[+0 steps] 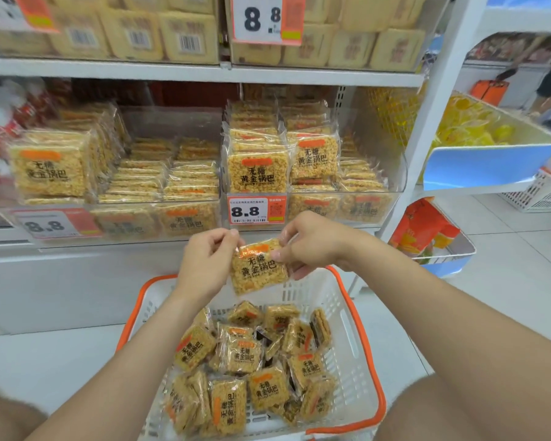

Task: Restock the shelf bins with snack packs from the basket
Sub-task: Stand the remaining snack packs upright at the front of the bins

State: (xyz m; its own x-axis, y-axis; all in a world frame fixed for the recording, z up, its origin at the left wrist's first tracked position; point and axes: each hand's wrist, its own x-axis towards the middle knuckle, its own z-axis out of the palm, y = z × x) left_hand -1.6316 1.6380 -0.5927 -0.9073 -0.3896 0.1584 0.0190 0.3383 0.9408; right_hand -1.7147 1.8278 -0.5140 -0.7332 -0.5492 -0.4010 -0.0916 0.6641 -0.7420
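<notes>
Above the basket (347, 313), at 12 o'clock from its heap (252, 361), both hands pinched 1 snack pack (258, 270): left hand (207, 262) at its upper corner, right hand (312, 246) along its side. Judged best: keep it upright, label forward, and lift over the clear bin (172, 122) lip at 11 o'clock, where open room lay above low stacks (166, 173).

basket (357, 329) on floor (45, 361) up front, loose packs (242, 354) piled in it | one pack (258, 268) just above, between left grip (209, 262) and right grip (312, 246) | behind: left bin (159, 218), right bin (376, 202) side by side on shelf (86, 249) | price tag (256, 211) on right bin
</notes>
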